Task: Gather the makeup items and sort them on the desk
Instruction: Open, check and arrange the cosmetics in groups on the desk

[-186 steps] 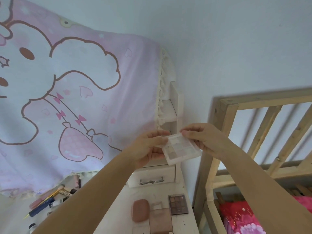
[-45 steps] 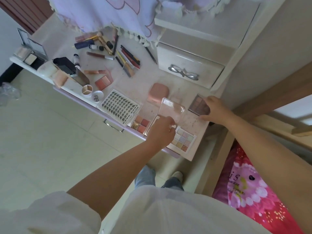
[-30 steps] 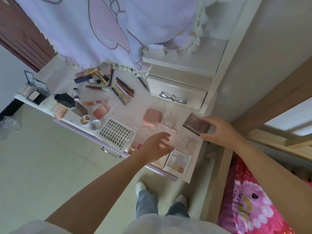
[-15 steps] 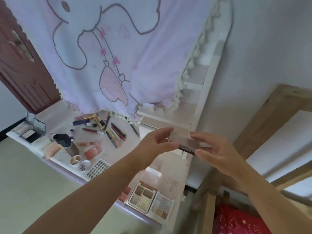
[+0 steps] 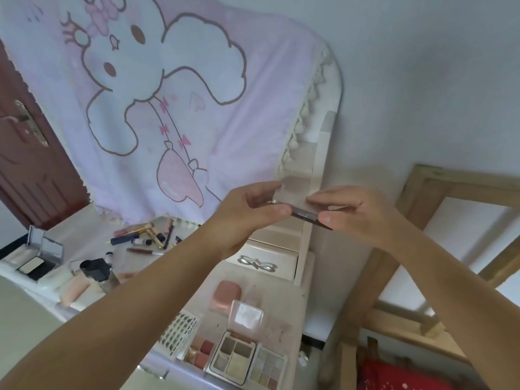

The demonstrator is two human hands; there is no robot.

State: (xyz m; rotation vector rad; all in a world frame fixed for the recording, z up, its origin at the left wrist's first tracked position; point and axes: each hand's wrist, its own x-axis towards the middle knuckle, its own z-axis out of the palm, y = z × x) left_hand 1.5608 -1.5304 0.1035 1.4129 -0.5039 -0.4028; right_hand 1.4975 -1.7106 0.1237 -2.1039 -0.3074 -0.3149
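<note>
Both hands are up in front of the camera, well above the desk (image 5: pixel 284 311): the left hand (image 5: pixel 247 218) and right hand (image 5: pixel 357 215) each pinch an end of a dark flat palette (image 5: pixel 305 213), thumbs under its near edge and fingers over its pale top, so each grip is clamped on it. Going by how things lie, the sorting is partly done. At about 6 o'clock from the hands, a row of palettes sits tidily along the desk's near edge: an open four-pan palette (image 5: pixel 233 354), a pastel grid palette (image 5: pixel 267 367) just beside it, and a red blush quad (image 5: pixel 201 351), with a lash card (image 5: pixel 180 330) next to them. At about 9 o'clock, a loose heap of pencils and tubes (image 5: pixel 146 237) and a black compact (image 5: pixel 97 270) look unsorted. The held palette likely joins the row next.
</note>
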